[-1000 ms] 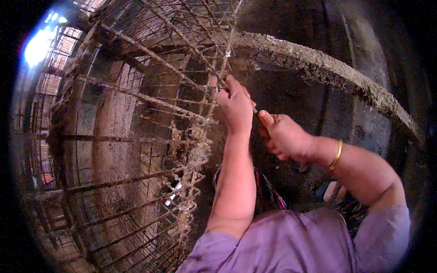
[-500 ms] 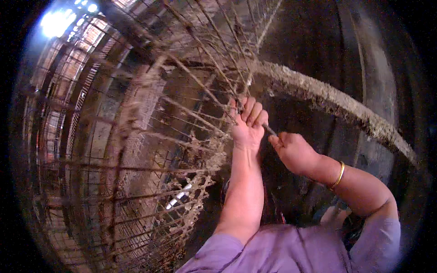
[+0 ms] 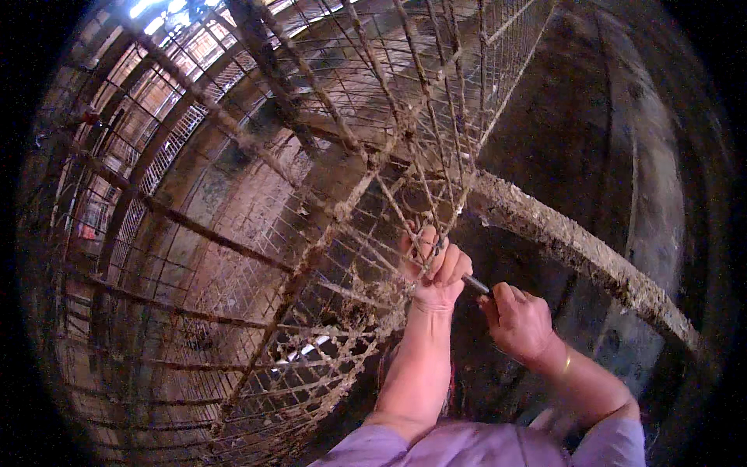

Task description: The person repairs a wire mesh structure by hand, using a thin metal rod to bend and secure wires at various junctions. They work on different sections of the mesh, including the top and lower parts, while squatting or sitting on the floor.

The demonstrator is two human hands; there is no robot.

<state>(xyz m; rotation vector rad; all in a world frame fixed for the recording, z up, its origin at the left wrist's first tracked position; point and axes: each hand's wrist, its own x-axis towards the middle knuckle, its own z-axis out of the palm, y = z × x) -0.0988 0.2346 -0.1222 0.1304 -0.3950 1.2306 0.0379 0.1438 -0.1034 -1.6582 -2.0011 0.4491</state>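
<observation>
A thin dark metal rod [image 3: 476, 285] spans the short gap between my hands; its ends are hidden in my fingers, so I cannot tell what tool it is. My left hand [image 3: 440, 268] is closed round its upper end, against the lower corner of a dirt-crusted wire mesh cage [image 3: 342, 210]. Some wires cross in front of these fingers. Lower and to the right, my right hand [image 3: 520, 323] grips the rod's other end in a fist. A gold bangle [image 3: 567, 364] circles the right wrist.
A thick beam caked with dirt [image 3: 583, 249] slopes down to the right, beyond my hands. A white tube-like piece [image 3: 303, 352] shows through the mesh at lower left. Several more cage bars fill the left side, with bright light [image 3: 167, 9] at the top left.
Both hands and the cage corner sit lower and slightly further right in the picture, as the view has shifted. More rod shows between my hands. Both grips stay closed.
</observation>
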